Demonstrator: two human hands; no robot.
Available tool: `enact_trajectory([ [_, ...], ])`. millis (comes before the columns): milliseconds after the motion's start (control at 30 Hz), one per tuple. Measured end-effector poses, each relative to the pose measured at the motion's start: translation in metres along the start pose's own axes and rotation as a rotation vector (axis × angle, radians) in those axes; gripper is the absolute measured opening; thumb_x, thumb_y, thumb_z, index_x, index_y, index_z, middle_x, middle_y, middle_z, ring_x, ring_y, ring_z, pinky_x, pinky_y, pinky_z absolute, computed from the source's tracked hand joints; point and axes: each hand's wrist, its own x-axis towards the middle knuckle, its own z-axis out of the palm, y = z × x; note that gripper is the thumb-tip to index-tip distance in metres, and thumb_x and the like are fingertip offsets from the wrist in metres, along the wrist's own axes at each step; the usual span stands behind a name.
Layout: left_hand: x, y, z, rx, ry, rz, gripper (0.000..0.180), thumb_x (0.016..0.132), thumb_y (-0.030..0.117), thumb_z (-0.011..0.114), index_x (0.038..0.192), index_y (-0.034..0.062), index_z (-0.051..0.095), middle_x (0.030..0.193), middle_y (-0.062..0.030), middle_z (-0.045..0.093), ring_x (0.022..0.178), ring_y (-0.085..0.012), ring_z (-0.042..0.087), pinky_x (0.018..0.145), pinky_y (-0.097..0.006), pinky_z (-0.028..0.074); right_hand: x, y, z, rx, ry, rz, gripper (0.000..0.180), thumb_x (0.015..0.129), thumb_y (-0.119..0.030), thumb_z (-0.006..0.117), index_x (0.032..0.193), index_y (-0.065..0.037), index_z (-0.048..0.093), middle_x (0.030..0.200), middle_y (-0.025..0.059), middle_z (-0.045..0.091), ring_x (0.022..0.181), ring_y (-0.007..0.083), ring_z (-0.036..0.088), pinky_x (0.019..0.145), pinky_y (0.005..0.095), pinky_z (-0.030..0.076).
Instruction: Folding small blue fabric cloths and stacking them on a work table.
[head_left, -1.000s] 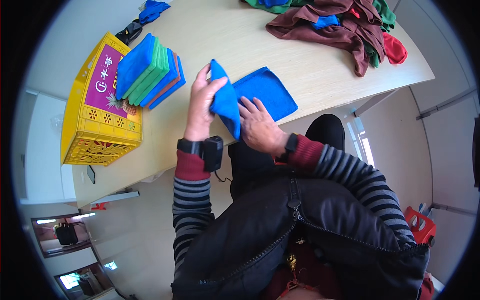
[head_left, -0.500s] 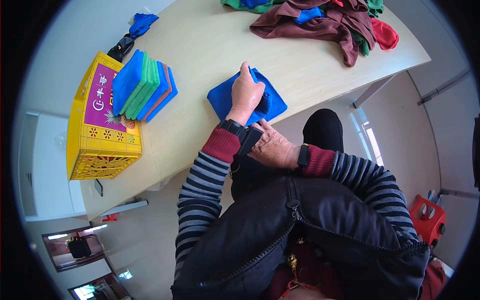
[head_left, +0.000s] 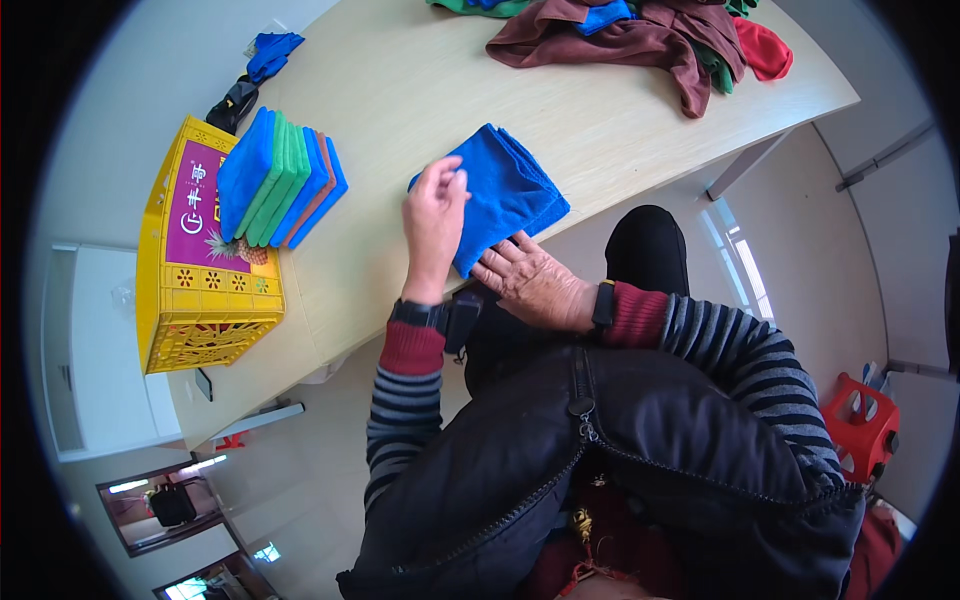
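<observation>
Printed matter is located on the yellow crate (head_left: 155,262). The side panel carries a purple label (head_left: 182,246). A line of large white characters (head_left: 198,172) runs up the label, with a round white emblem (head_left: 190,220) at its lower end. Yellow characters (head_left: 218,198) stand beside this line, partly covered by the stack of folded cloths (head_left: 272,180) and not fully legible. A pineapple picture (head_left: 252,253) adjoins the print.

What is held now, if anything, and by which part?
No clear hold shows: the right hand touches the blue cloth at its near edge; the left hand curls over its left side.
</observation>
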Motion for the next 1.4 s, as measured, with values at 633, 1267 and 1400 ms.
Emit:
enact_trajectory([
  [633,-0.072,-0.013,-0.007,0.669,-0.103,0.423,0.048,0.095,0.029,0.063,0.134,0.0026,0.056,0.142,-0.017,0.053,0.135,-0.0369,0.045,0.117,-0.049,0.03,-0.005,0.008,-0.01,0.099,-0.044,-0.097,0.069,0.075,-0.031,0.079,0.132,-0.003,0.052,0.128,0.0152,0.052,0.126,0.0332,0.047,0.112,0.0491,0.033],
  [1267,-0.118,-0.105,-0.127,0.021,0.708,-0.176,0.02,0.092,0.004,0.065,0.112,-0.0016,0.062,0.1,-0.0088,0.064,0.087,-0.0132,0.061,0.076,-0.028,0.051,0.007,0.053,-0.031,0.402,0.037,-0.061,0.043,0.087,-0.017,0.071,0.127,-0.007,0.062,0.126,0.0138,0.065,0.124,0.0307,0.059,0.107,0.043,0.045],
  [1400,-0.122,-0.091,-0.132,0.385,0.729,-0.142,0.023,0.092,0.002,0.063,0.115,-0.0013,0.062,0.109,-0.0112,0.065,0.096,-0.0187,0.063,0.083,-0.031,0.051,0.045,0.1,-0.045,0.253,0.19,0.174,0.033,0.087,-0.015,0.068,0.119,-0.007,0.066,0.115,0.0125,0.069,0.113,0.0316,0.063,0.098,0.0424,0.05],
])
